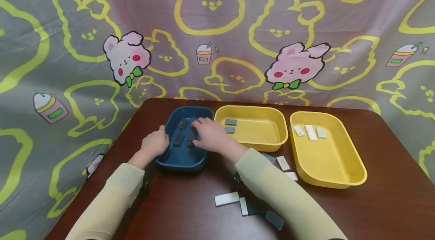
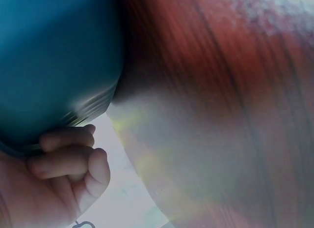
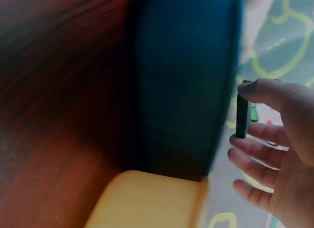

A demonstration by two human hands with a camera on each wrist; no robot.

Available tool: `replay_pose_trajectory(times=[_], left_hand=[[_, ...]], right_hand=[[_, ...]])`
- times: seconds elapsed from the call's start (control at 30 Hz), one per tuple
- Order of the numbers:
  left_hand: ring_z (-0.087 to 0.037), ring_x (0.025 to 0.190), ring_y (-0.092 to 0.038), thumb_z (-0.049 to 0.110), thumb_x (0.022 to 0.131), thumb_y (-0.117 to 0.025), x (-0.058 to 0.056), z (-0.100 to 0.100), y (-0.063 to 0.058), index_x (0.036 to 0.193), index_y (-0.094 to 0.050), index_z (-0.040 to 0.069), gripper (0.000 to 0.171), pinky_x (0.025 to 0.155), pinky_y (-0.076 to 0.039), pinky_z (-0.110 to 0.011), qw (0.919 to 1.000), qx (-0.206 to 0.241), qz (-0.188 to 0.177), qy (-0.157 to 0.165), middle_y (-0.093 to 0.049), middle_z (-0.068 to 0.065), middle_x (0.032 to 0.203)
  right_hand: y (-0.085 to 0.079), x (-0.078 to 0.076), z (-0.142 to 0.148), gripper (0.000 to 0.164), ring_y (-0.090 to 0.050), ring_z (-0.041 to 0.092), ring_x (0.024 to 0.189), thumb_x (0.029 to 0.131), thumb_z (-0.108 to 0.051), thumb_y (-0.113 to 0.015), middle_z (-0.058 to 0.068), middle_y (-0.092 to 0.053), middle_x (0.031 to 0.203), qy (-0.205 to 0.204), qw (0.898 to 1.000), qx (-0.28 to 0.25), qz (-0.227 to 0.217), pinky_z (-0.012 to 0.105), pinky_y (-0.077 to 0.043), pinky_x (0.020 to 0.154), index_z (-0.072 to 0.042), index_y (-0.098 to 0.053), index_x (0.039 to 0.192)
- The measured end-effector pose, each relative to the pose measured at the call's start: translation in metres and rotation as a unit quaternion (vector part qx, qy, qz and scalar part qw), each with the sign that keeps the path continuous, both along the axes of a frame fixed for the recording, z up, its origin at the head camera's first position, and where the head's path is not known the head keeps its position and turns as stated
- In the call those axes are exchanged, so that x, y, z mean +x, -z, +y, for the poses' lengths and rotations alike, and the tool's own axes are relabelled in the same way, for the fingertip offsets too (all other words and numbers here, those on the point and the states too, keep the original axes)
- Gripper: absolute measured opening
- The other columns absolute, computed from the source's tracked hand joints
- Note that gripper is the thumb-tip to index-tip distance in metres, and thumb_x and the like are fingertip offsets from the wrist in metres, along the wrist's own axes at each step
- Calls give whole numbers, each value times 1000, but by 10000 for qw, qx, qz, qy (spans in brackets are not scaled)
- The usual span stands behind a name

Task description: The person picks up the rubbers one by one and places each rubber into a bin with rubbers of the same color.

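My left hand (image 1: pixel 155 143) holds the left rim of a blue tray (image 1: pixel 183 164); in the left wrist view its curled fingers (image 2: pixel 66 161) lie against the tray's outer wall, and the thumb is hidden. Over the tray's right side is my right hand (image 1: pixel 212 133). It pinches a small dark block (image 3: pixel 243 112) between thumb and fingertips, seen edge-on in the right wrist view. Several dark grey blocks, one of them a flat piece (image 1: pixel 178 140), lie on the tray's floor.
A yellow tray (image 1: pixel 261 145) with grey blocks (image 1: pixel 231 122) adjoins the blue one. Further right, another yellow tray (image 1: pixel 329 157) contains white blocks (image 1: pixel 310 133). Loose white (image 1: pixel 227 198) and grey pieces (image 1: pixel 274 220) are scattered on the brown table (image 1: pixel 180 209), some partly behind the right sleeve. A patterned curtain (image 1: pixel 234 92) hangs behind.
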State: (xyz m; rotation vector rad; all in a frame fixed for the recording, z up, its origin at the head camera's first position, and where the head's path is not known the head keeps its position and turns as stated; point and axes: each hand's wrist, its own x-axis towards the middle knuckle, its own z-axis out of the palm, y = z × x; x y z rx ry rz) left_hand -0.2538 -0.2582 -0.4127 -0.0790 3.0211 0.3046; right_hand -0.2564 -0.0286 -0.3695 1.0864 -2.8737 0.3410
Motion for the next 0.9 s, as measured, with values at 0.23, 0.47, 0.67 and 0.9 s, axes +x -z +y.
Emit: replay_pose_trajectory(times=[0.23,0.47,0.67,0.9], left_hand=[[-27,62,-59,18,101,-46,1,0,2,141,-29,-17,55,56,-49,-42,10000,35,26,25,-60,-18,77],[-28,61,-59,18,101,-46,1,-1,1,139,-31,-15,53,57,-49,-43,10000,-10,79,58,-58,-17,75],[-28,62,-60,18,101,-46,1,-1,1,139,-31,-16,53,58,-50,-44,9999,-36,87,59,-60,-19,78],[-26,57,-56,18,101,-46,4,0,0,140,-30,-17,55,53,-47,-40,9999,-13,77,73,-56,-15,69]], right_hand=[[19,-9,-4,52,-53,22,100,85,-40,-73,7,-61,112,393,9972,631,12,40,-46,86,-8,-61,125],[23,-14,-15,33,-52,23,95,85,-30,-71,7,-66,106,644,9929,988,-180,44,-44,87,-9,-69,111],[29,-18,-26,24,-52,23,96,87,-26,-66,5,-68,104,1056,9844,1318,-484,46,-42,91,-13,-72,106],[29,-14,-31,26,-51,24,100,90,-27,-63,5,-69,109,1224,9795,1515,-514,48,-40,94,-14,-72,111]])
